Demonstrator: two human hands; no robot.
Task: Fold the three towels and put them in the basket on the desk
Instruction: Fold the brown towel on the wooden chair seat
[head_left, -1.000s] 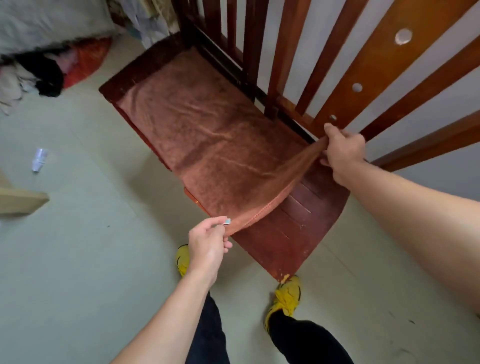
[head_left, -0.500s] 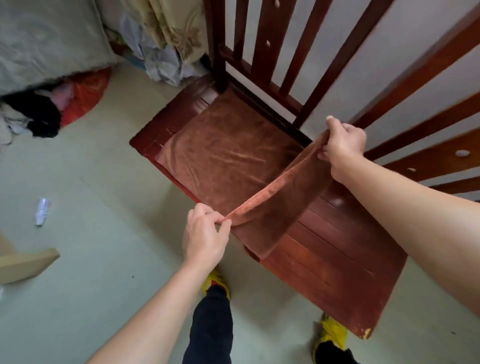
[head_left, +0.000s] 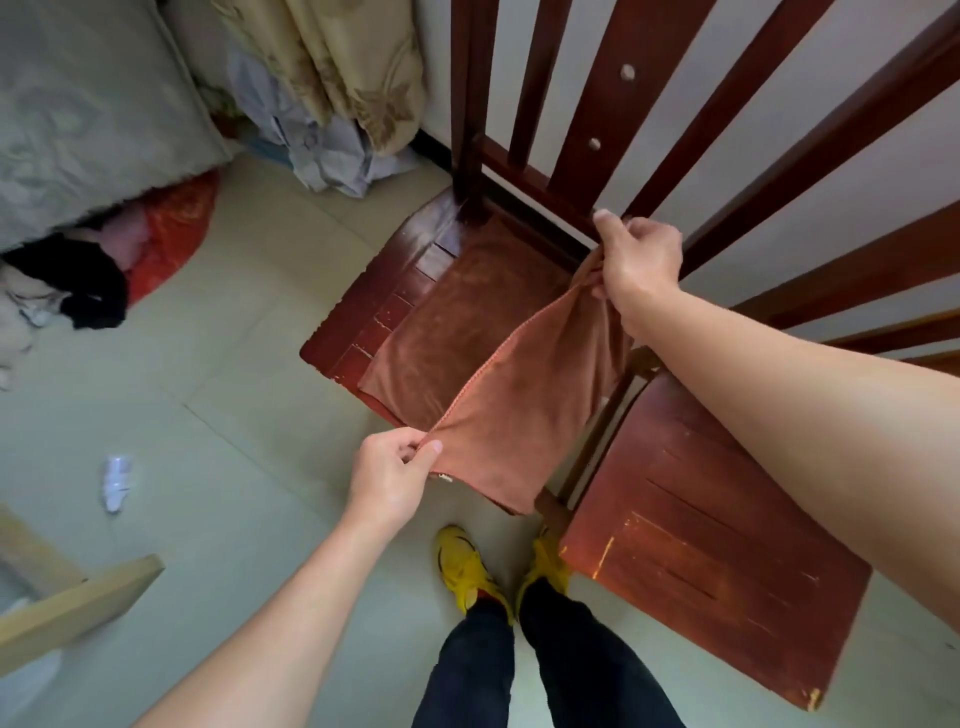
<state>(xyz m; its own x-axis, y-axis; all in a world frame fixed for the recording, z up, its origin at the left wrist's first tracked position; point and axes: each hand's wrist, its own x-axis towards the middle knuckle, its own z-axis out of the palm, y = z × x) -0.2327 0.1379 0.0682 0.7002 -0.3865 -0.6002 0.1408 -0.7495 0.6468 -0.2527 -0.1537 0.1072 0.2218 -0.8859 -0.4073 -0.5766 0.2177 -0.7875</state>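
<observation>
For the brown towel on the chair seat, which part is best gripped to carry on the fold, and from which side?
Probably the two corners of the lifted edge, as now: the left hand pinches the near corner, the right hand the corner by the chair back. The brown towel hangs taut between them; its far half lies flat on the chair seat.

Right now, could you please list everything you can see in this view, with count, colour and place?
towel: one, rust brown, half lifted off the chair seat
chairs: two, red-brown wood, side by side against the wall
bedding: one, grey, upper left
clothes pile: one, black, red and white, floor at left
curtain: one, beige, top centre
crumpled wrapper: one, white, floor at left
board: one, pale wood, lower left
shoes: two, yellow, floor
left hand: pinching the towel's near corner
right hand: gripping the far corner
</observation>
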